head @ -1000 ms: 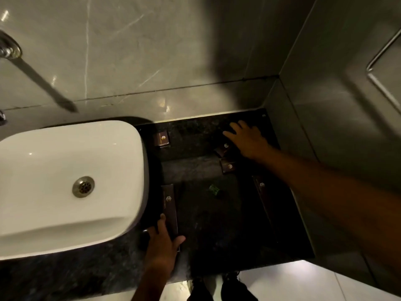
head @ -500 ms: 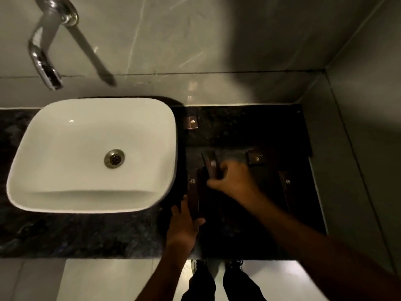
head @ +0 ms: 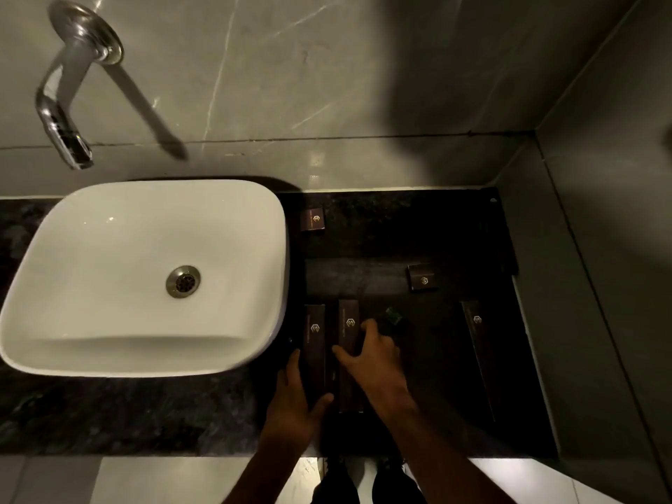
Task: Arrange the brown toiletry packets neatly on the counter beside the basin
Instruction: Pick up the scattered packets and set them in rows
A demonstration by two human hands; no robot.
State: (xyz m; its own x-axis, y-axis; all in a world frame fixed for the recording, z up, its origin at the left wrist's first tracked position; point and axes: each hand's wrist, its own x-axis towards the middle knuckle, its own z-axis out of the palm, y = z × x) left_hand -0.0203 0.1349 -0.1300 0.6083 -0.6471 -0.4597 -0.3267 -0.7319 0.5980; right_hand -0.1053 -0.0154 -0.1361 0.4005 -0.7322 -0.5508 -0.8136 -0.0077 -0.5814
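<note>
Two long brown packets lie side by side on the dark counter (head: 400, 231) just right of the white basin (head: 109, 249). My left hand (head: 294, 401) grips the near end of the left long packet (head: 314, 332). My right hand (head: 371, 354) rests on the second long packet (head: 348, 321), thumb and fingers on either side of it. A third long packet (head: 478, 343) lies tilted at the right. One small square packet (head: 312, 220) sits near the back wall, another small packet (head: 422, 279) at mid right.
A small green item (head: 393, 316) lies just beyond my right fingers. A chrome tap (head: 65, 114) juts from the marble wall over the basin. A grey side wall (head: 600, 285) bounds the counter on the right. The counter's front edge is near my legs.
My right hand carried a long packet from the back of the counter and laid it down parallel to the one under my left hand. The camera view swung left and closer.
</note>
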